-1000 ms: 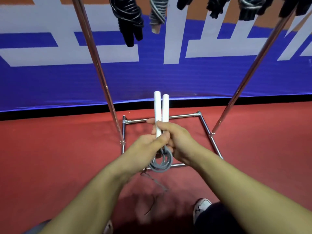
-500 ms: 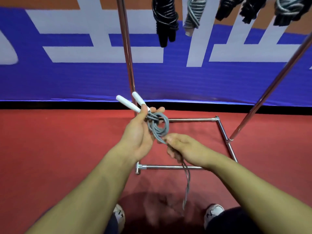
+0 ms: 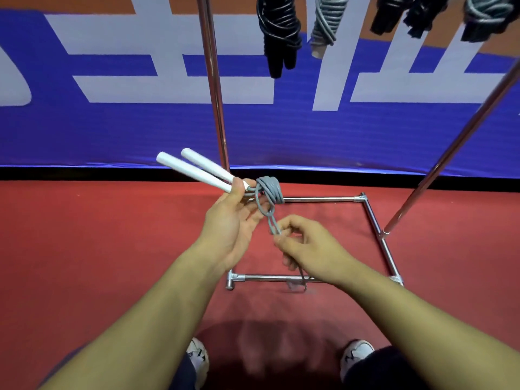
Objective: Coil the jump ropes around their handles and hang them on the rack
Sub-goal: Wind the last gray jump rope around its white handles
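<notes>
The coiling step is in hand, and it looks well along. Over on the left, the white handles [image 3: 194, 170] stick up and away toward the banner, lying side by side, their near ends pinched by the left hand [image 3: 233, 220], thumb on top and fingers curled beneath. Just right of that grip sits the grey rope [image 3: 269, 192], bunched in several turns close against the handle ends, touching the left fingertips. From the bundle a doubled strand drops down and right into the right hand [image 3: 306, 243], which pinches it between thumb and curled fingers; a short dark tail hangs out below that hand, blurred near the rack's base bar [image 3: 270, 277].

So the hands are near each other but apart, each clamped on one end of the job, handles in the left and free strand in the right.

The next move, as a judgement, calls for carrying that remaining strand around the handles again, keeping it taut so the turns do not slip, then securing the tail. Only then comes the lift to the rack, whose upright pole [image 3: 214, 88] stands just behind the handles. Further right and high up, wrapped ropes [image 3: 281, 38] already hang, with another pole [image 3: 461, 142] slanting at far right.
</notes>
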The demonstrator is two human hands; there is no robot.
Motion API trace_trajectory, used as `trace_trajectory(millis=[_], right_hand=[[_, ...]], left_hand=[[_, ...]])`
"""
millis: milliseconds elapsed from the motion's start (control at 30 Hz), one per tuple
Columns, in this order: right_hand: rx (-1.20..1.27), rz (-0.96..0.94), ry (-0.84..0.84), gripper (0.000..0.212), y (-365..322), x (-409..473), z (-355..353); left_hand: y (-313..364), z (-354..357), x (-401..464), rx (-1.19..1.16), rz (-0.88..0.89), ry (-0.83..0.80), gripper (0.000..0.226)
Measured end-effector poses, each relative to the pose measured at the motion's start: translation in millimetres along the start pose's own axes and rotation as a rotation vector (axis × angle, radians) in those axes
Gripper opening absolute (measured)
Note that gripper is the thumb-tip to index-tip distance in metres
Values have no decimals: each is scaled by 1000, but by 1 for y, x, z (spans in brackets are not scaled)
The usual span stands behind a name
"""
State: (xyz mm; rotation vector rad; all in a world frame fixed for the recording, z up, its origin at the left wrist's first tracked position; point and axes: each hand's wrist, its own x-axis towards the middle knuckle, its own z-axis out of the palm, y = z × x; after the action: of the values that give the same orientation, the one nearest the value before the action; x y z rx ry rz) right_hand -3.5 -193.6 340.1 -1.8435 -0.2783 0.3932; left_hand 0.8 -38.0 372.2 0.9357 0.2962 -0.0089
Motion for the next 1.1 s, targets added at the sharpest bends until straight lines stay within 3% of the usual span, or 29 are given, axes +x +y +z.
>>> trace_trajectory(millis=[167,333,467,567,633,733,833,900,1000,1033,1100], right_hand=[[401,138,43,9,-4,3,1],[583,7,223,17,-5,10,-7],[448,-215,304,6,-9,11,-25],[278,-298,225,7,-17,0,-25],[141,-273,23,15,-17,-9,-17],[-238,-156,-332,4,-5,-18,-6],[-676,-59,-394,11,18,-12,0],[-683,98,-204,12,34,2,-2],[-354,180,430,13,44,30,-25],[-294,172,568,23,42,35,-36],[-272,166,640,56,35,34,-51]], left_hand=[[4,3,-3,-2,-94,-71,29],[-3,6,-4,124,-65,-23,31],[-10,-2,6,434,85,67,30],[-16,-4,6,594,171,109,28],[-15,-3,7,489,169,117,26],[-8,1,9,296,99,92,25],[-3,6,3,155,-45,-22,27],[0,8,-1,67,-130,-83,28],[3,6,-2,64,-151,-91,29],[2,6,-1,117,-119,-79,30],[0,4,2,212,-28,-65,30]])
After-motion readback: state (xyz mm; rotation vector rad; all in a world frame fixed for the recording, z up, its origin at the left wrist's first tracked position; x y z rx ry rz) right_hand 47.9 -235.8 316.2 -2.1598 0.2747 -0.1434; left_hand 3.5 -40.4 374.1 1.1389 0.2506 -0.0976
